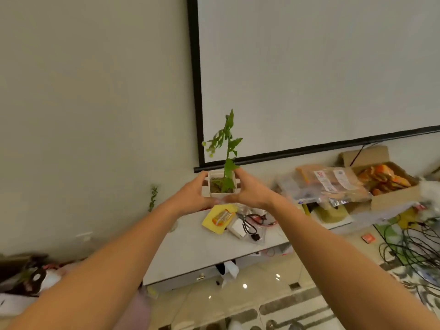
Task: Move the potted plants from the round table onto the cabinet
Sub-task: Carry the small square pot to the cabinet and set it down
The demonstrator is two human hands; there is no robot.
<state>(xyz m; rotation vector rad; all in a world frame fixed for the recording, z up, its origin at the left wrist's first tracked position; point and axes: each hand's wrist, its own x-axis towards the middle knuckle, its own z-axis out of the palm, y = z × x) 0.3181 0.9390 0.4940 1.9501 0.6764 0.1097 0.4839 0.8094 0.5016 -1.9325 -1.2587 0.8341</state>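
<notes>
Potted plant [222, 185]: small white square pot with soil visible and one thin green stem, roughly upright, with small round buds on a side sprig. It is held in the air, clear of every surface. In the frame it sits over the far end of the cabinet [190, 248], in front of the lower left corner of the projector screen [309, 67].

Left hand [192, 194] grips the pot's left side and right hand [247, 191] grips its right side. The fingers of both curl round it, thumbs near the rim, and the fingertips nearly meet under the base. Both arms are stretched forward.

The cabinet is low and white, with a drawer front facing the tiled floor.
- Just below the hands: yellow packet [220, 217] with an orange wrapper on it, print too blurred to read.
- Beside the packet: black-handled scissors [252, 221], a white box [238, 228] and loose wires.
- Further right: clear plastic bags [333, 184] with white shipping labels. One has a QR-type code; the text is unreadable.
- Next to the bags: open cardboard box [385, 179] of orange snack packs.

Thin green sprig [153, 197] stands against the wall, left of the hands; its base is hidden. Tangle of black cables [416, 241] at the right edge, with a small red box [368, 238] nearby.
</notes>
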